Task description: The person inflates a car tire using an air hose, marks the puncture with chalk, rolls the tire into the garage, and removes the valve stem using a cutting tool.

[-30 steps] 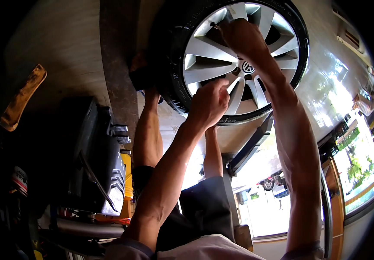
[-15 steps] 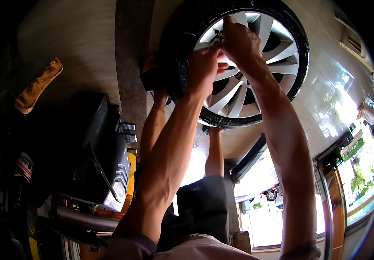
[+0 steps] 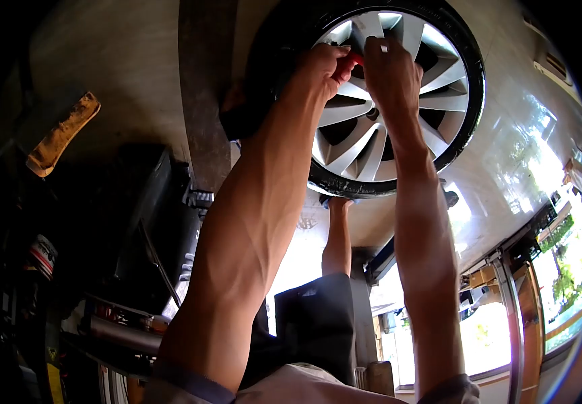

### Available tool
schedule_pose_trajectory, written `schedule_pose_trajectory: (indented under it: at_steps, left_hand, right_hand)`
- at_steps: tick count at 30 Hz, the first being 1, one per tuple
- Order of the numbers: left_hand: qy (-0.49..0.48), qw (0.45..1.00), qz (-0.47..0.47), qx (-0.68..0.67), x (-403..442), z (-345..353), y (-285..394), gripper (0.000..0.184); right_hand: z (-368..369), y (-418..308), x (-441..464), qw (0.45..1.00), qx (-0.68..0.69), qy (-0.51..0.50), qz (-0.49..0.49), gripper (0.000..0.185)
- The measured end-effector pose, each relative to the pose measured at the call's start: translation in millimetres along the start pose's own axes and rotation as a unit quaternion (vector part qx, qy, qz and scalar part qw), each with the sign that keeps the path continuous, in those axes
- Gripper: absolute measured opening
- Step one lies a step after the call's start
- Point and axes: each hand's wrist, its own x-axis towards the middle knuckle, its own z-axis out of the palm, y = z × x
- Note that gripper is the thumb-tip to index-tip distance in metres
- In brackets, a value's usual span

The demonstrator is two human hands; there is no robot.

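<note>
A wheel with silver spokes and a black tyre fills the top middle of the head view. My left hand is closed in front of the upper-left spokes, thumb and fingers pressed together. Right beside it, my right hand is curled shut over the upper spokes, its knuckles toward me. The fingertips of both hands nearly meet. Whatever lies between them is hidden or too small to make out.
A worn orange-brown piece is at the left. Below it sits a dark case with a ribbed edge. A dark vertical strip runs left of the tyre. Bright windows are at the right.
My left hand has moved up and a little right along the wheel. My right hand has shifted slightly right and down, so the hands now sit side by side. The wheel looks nearly unchanged.
</note>
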Motion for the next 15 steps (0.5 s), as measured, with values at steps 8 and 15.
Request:
schedule_pose_trajectory:
  at_steps: [8, 15]
  left_hand:
    - [0.021, 0.999, 0.026, 0.018, -19.0, -4.9, 0.3, 0.009]
    - [-0.007, 0.214, 0.575, 0.789, -11.8, -34.6, 28.2, 0.009]
  right_hand:
    - [-3.8, -34.9, -21.4, 0.934, 0.225, -0.016, 0.276, 0.032]
    - [3.6, -29.8, -19.6, 0.946, 0.237, 0.058, 0.213, 0.05]
